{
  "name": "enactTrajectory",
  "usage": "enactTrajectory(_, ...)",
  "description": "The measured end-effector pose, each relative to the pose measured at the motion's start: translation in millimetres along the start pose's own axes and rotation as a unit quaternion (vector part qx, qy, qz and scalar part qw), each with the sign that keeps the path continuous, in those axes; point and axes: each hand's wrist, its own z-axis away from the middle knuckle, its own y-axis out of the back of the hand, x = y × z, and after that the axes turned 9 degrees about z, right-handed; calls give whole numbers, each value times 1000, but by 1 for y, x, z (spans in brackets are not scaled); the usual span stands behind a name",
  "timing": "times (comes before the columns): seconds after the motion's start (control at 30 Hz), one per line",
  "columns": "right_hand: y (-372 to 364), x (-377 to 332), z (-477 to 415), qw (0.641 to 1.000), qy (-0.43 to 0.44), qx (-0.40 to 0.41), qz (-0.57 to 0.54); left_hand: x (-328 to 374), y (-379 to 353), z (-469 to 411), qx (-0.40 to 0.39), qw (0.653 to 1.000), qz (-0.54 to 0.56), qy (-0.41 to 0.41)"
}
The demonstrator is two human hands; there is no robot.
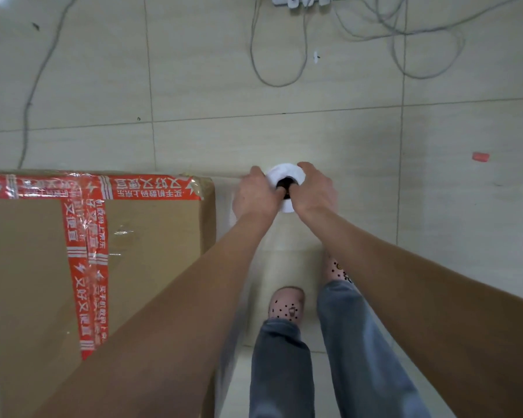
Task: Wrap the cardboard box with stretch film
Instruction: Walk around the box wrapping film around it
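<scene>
Tiled floor (194, 86) — cables (280, 64), red scrap (480, 157) beyond taped cardboard box (151, 236).

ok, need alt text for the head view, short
Seen from above, a person's left hand and right hand grip the top end of an upright white roll of clear stretch film, just right of a large brown cardboard box sealed with red printed tape. The box stands on a pale tiled floor with loose grey cables.

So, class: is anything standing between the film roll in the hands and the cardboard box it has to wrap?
Nothing visible. Both hands, left and right, hold the stretch film roll upright just beside the cardboard box corner; only bare floor lies between.
</scene>
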Motion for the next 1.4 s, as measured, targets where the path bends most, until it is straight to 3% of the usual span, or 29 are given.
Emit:
enactTrajectory(0.17, 8, -2, -6, 998, 16, -47, 28, 18, -1, -2, -8, 983, -154, -96)
enactTrajectory(0.37, 11, -4, -8, 997, 35, -60, 37, 34, 2, -5, -40, 936, -280, -211)
enactTrajectory(0.67, 16, -13, -24, 995, 32, -66, 68, 50, 11, -34, -126, 917, -329, -187)
enactTrajectory(1.03, 16, -85, -49, 972, 106, -43, 204, 30, 58, -78, -74, 985, -143, -68)
enactTrajectory(1.27, 1, -125, -51, 982, 109, -38, 148, 3, 93, -102, -5, 998, 14, 68)
enactTrajectory(1.4, -14, -138, -49, 989, 56, -104, 90, -12, 103, -108, 35, 984, 98, 142)
